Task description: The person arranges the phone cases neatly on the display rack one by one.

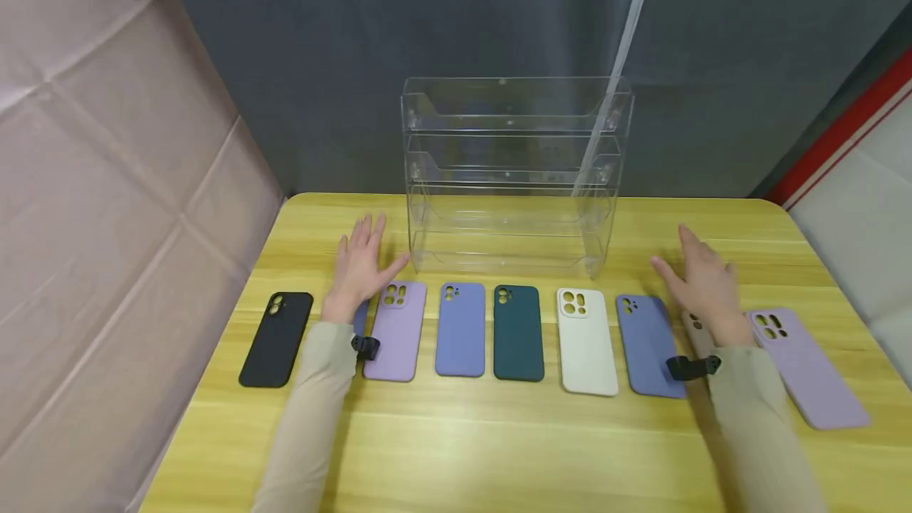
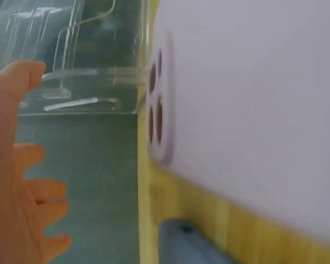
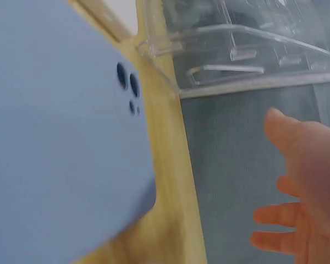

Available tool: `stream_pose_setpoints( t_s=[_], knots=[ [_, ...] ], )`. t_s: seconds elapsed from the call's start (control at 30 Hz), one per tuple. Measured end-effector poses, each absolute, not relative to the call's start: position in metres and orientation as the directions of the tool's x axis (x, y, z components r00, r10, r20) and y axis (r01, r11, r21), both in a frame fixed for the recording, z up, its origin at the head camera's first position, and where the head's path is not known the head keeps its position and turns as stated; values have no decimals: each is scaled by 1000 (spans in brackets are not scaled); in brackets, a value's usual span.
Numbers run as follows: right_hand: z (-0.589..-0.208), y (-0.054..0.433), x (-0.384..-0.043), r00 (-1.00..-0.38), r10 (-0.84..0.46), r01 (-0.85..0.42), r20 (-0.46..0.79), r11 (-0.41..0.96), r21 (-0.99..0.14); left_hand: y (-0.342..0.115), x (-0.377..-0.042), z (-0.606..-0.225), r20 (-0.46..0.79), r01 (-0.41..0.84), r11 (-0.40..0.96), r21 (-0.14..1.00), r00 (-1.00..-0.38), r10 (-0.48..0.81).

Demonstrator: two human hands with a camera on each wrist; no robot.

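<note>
Running along the lower frame: yellow wood-grain table (image 1: 456, 450), rounded far corners. Dark curtain (image 1: 321, 62) behind, pale strip (image 1: 636, 14) slanting down it at upper right of centre. Pinkish quilted wall (image 1: 107, 141) on the left; red band (image 1: 841, 133) and white panel (image 1: 869, 204) at far right.

Clear rack (image 1: 509, 175) stands upright at upper centre, stacked tiers; curtain and wood show through them.

9 phone cases lie in 1 row across the middle, camera-hole ends toward the top of the frame. Left to right: black case (image 1: 276, 343), long axis tipped top-right; navy case (image 1: 361, 319), mostly hidden by left arm; left lilac case (image 1: 395, 339), slightly top-right; periwinkle case (image 1: 460, 335) and teal case (image 1: 518, 339), near vertical; white case (image 1: 587, 351) and blue case (image 1: 648, 351), slightly top-left; taupe case (image 1: 701, 337), mostly under right arm; right lilac case (image 1: 812, 370), clearly top-left.

Left hand (image 1: 359, 264): fingers extended, thumb spread wide, holding nothing; thumb tip beside the rack's lower left, contact can't tell. Right hand (image 1: 701, 283): thumb well apart from loosely bent fingers, holding nothing, above the taupe case in the frame.
</note>
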State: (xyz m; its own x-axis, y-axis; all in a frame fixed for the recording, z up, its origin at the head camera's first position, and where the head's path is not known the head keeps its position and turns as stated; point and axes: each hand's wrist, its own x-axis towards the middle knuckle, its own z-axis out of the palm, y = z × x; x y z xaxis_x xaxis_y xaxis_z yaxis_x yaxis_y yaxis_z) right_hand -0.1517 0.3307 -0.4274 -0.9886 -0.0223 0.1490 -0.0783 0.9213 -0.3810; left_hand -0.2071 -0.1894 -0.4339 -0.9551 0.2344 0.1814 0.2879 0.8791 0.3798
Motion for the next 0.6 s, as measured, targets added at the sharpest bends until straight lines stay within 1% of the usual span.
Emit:
stream_pose_setpoints(
  t_s=[0.1,0.17,0.37,0.47,0.6],
  knots=[
    [-429,340,-143,-982,28,-54,188,906,-421,-185,-206,-436,234,350,825,444,-934,271],
    [-431,347,-137,-978,81,-15,194,893,-451,-182,-205,-437,262,378,785,491,-923,281],
    [-438,368,-116,-940,237,91,245,867,-491,-168,-202,-441,354,429,658,619,-900,253],
    [-442,378,-107,-929,294,144,227,849,-509,-162,-202,-444,414,468,582,665,-880,234],
    [-447,392,-96,-923,349,218,162,821,-528,-155,-203,-447,461,500,477,722,-863,207]
  ],
)
